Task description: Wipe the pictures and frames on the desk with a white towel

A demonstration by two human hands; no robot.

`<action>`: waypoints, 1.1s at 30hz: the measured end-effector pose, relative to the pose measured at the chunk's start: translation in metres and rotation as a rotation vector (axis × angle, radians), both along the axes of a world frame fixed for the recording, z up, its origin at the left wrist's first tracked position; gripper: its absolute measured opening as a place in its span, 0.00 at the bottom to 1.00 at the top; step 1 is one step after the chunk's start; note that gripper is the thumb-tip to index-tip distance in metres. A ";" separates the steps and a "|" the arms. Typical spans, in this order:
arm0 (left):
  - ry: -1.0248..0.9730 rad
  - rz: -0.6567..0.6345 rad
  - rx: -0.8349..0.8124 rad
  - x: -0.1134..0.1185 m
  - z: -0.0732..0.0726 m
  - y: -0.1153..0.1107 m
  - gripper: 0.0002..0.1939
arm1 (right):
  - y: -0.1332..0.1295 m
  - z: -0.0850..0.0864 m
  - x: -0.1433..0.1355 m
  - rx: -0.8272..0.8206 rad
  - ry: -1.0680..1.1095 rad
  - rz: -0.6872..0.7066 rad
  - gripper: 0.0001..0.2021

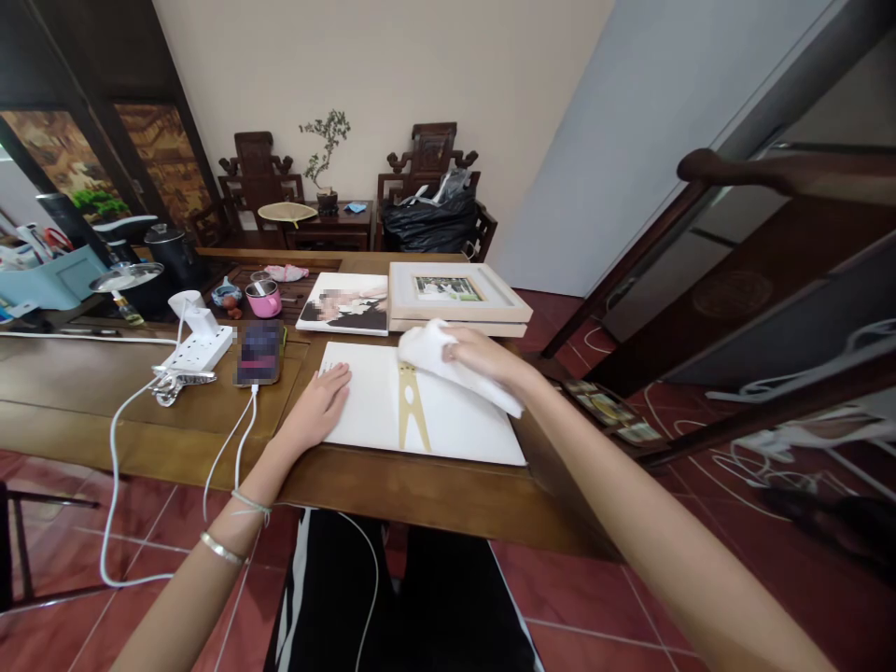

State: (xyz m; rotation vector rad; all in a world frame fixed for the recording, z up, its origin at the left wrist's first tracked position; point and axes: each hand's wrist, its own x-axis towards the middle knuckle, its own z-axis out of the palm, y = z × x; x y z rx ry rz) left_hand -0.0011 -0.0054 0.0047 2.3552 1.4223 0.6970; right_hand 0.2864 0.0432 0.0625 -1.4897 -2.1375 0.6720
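Note:
A white panel (364,397) lies flat on the wooden table, with a gold-coloured, A-shaped stand piece (413,411) on its face. My left hand (320,399) rests on the panel's left edge, fingers stretched out flat. In my right hand (483,353) is a white cloth (428,347), bunched under the fingers and pressed on the panel's upper middle. One end of the cloth trails across the panel's right side. The cloth covers the top of the stand piece, and the fingertips of my right hand are partly hidden in its folds.
Behind the panel lie a picture panel (343,303) and stacked light-wood photo frames (458,289). To the left are a phone (259,353) on a charging cable, a white power strip (200,350), a pink cup (263,299) and a blue organizer (60,278). A dark wooden chair (770,173) stands at right.

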 end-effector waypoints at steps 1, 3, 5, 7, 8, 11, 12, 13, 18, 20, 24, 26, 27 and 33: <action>0.000 -0.001 0.000 0.000 0.000 0.000 0.23 | -0.004 -0.003 0.009 0.006 0.000 -0.020 0.20; 0.005 -0.004 -0.001 0.000 0.000 -0.001 0.23 | -0.017 -0.007 0.021 0.028 -0.026 -0.031 0.19; 0.014 -0.006 -0.007 0.000 0.001 -0.001 0.23 | -0.039 -0.009 0.027 0.032 -0.091 -0.010 0.16; 0.018 -0.005 -0.013 0.001 0.002 -0.002 0.24 | -0.067 -0.008 0.028 0.000 -0.158 0.015 0.14; 0.017 -0.004 -0.016 0.001 0.003 -0.002 0.24 | -0.081 -0.007 0.028 -0.027 -0.178 0.024 0.15; 0.007 -0.004 -0.016 0.002 0.004 -0.003 0.24 | -0.115 -0.007 0.031 -0.099 -0.178 0.025 0.18; 0.005 -0.002 -0.015 0.003 0.004 -0.003 0.23 | -0.121 -0.008 0.033 -0.115 -0.172 0.014 0.20; 0.006 0.001 -0.014 0.003 0.004 -0.003 0.23 | -0.122 -0.010 0.035 -0.123 -0.166 -0.003 0.21; 0.021 0.004 -0.016 0.002 0.004 -0.002 0.23 | -0.080 -0.015 0.040 -0.068 -0.126 -0.034 0.21; 0.011 0.001 -0.016 0.001 0.004 -0.001 0.23 | -0.052 -0.013 0.039 -0.042 -0.111 0.015 0.18; 0.001 -0.003 -0.016 0.001 0.003 0.000 0.23 | -0.008 -0.009 0.035 0.010 -0.046 0.100 0.13; 0.007 -0.004 -0.016 0.001 0.004 0.000 0.23 | 0.000 -0.008 0.034 0.017 -0.026 0.101 0.11; 0.011 -0.005 -0.017 0.001 0.004 0.000 0.23 | 0.000 -0.008 0.033 0.017 -0.025 0.098 0.11; -0.001 -0.007 -0.017 0.001 0.003 0.000 0.23 | -0.047 -0.004 0.039 -0.037 -0.117 0.068 0.16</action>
